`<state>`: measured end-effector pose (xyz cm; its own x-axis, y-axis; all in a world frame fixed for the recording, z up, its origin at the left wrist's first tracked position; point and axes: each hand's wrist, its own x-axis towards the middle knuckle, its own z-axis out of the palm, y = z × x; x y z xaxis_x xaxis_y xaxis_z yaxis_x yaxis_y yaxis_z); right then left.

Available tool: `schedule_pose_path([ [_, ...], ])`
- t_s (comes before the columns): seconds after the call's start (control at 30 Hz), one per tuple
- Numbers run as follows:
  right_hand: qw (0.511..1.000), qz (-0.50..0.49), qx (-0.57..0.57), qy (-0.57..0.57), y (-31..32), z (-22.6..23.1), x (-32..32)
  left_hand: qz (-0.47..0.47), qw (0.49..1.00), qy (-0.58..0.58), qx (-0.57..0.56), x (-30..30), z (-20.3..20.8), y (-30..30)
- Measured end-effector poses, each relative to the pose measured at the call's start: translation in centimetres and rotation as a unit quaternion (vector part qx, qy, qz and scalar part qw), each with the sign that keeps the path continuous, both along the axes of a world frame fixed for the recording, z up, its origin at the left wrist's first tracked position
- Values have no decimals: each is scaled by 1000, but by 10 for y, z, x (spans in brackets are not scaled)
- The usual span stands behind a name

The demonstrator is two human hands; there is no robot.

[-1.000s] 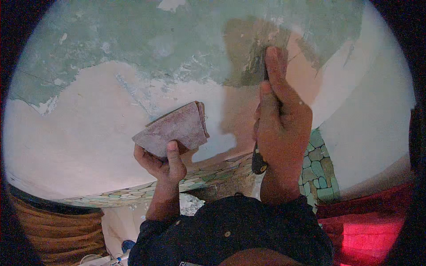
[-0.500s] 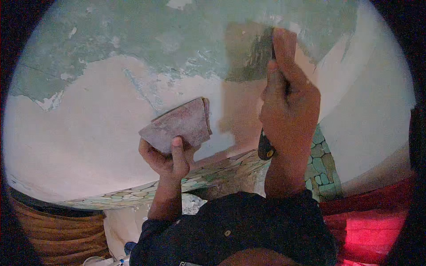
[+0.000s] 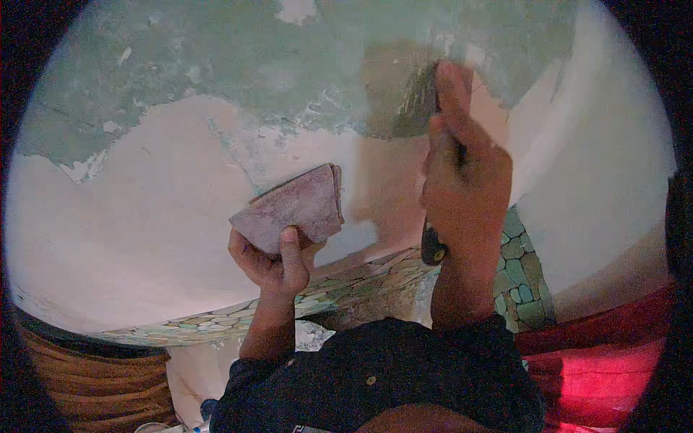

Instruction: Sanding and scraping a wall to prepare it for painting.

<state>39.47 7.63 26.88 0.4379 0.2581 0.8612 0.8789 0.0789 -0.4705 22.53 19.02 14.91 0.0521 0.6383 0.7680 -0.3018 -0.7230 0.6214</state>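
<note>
The left hand (image 3: 271, 260) has its fingers clamped on a flat putty board (image 3: 292, 206), while the right hand (image 3: 465, 180) grips a scraper (image 3: 433, 249) pressed against the wall (image 3: 144, 216).

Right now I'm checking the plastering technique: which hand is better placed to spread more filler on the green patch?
Probably the right hand: it grips the scraper against the wall. The left hand holds a flat board away from it.

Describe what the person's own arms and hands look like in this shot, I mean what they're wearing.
Both hands are bare, with no gloves: the left hand and the right hand. The forearms are bare too. Dark, nearly black sleeves are pushed up and bunch near the elbows, and they belong to a dark garment with a small round button. No watch, ring or wristband shows in this dim light.
</note>
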Motion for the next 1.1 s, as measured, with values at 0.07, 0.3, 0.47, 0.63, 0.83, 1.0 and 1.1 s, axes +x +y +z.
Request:
schedule_pose_path([
  [0.07,999,5,9,39,-3,15,-5,2,1000,-4,-27,-1,0,-1],
  [0.3,996,43,22,74,2,2,0,-3,1000,-2,9,-2,2,2],
  [0.47,998,27,24,50,1,21,6,1,999,-1,52,1,4,2],
  [0.63,997,25,-37,64,-7,4,-4,-10,1000,2,28,-1,3,-1],
  [0.83,994,103,19,30,1,24,-3,-4,1000,0,21,-1,1,0],
  [1.0,995,88,-9,43,-6,13,5,14,999,11,44,2,2,1],
  [1.1,996,85,-5,38,-5,22,6,5,1000,-1,14,1,-1,0],
])
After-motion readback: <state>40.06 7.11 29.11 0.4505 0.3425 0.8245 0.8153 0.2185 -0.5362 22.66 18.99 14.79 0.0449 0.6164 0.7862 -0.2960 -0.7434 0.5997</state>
